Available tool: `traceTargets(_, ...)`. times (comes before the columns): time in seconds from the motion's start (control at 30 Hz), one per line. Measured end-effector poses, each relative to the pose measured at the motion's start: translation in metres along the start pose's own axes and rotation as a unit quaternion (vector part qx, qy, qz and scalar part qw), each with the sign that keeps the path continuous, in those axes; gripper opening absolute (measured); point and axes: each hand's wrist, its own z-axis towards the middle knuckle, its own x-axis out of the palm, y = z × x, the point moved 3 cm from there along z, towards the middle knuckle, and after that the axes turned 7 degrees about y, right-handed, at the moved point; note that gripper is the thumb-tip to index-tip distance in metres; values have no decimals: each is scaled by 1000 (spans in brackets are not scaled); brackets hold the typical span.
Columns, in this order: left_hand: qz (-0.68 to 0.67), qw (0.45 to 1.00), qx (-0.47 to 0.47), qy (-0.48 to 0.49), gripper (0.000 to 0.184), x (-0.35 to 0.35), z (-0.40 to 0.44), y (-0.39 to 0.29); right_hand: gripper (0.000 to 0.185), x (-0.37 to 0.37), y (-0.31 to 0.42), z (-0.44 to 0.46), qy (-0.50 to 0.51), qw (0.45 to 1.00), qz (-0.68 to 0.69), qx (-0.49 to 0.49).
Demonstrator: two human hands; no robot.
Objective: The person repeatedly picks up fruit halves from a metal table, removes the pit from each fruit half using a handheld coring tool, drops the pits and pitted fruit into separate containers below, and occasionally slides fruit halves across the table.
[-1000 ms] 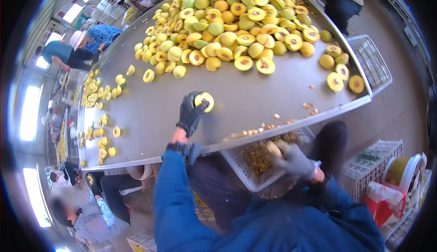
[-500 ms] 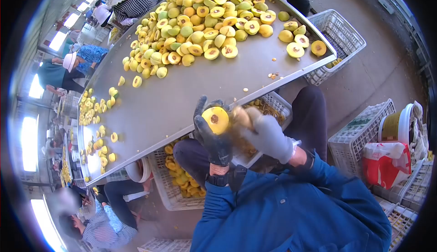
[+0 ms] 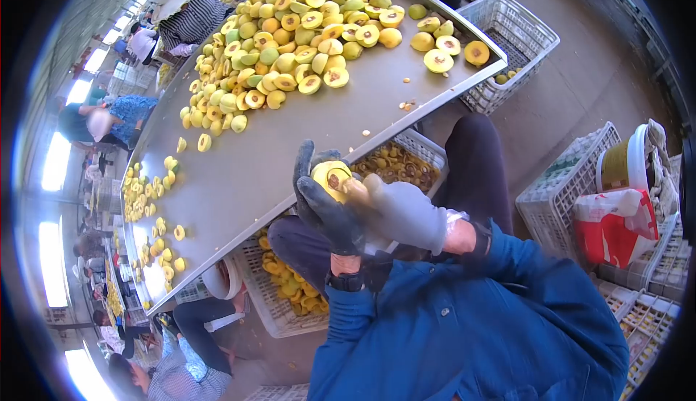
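My left hand [image 3: 326, 205], in a dark glove, holds a halved yellow fruit [image 3: 333, 178] with its cut face turned toward my right hand. My right hand [image 3: 406, 212], in a grey glove, is closed around a small tool [image 3: 357, 189] whose tip touches the cut face by the pit; most of the tool is hidden by the fingers. Both hands are over my lap, just off the metal table's near edge [image 3: 290, 199]. A large pile of halved fruit [image 3: 290, 49] lies on the table.
Below the table edge stand a crate of pits and scraps [image 3: 439, 156] and a crate of yellow fruit halves [image 3: 262, 307]. More crates [image 3: 554, 198], a white bucket [image 3: 636, 158] and a red bag [image 3: 616, 238] are at the right. Other people work at the left.
The left hand has come back from over the table with the fruit half, and the right hand has met it. The view has shifted, so the table appears further up and left.
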Motion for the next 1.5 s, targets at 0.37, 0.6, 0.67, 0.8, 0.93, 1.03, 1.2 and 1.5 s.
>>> traceTargets(0.37,178,977,84,85,49,-11,10,-1,24,7,-15,-1,175,885,410,132)
traceTargets(0.6,-11,963,12,271,57,-16,20,-11,21,-3,-6,-10,161,913,353,123)
traceTargets(0.67,-162,964,-50,205,62,-10,7,-4,20,-22,17,-18,257,797,513,185)
traceTargets(0.8,-270,946,-102,147,66,-4,0,11,21,-21,5,-17,306,780,514,186)
traceTargets(0.93,-354,926,-107,80,64,-1,2,30,20,2,-11,-5,104,981,164,22)
traceTargets(1.03,-383,910,-156,35,58,-9,10,49,24,18,-27,-2,28,997,59,-39)
traceTargets(1.2,-239,957,-121,-113,60,-50,3,59,18,85,-131,9,0,997,-70,27)
traceTargets(1.5,114,956,-63,-262,56,-262,-38,54,36,132,-235,-20,213,945,-36,245)
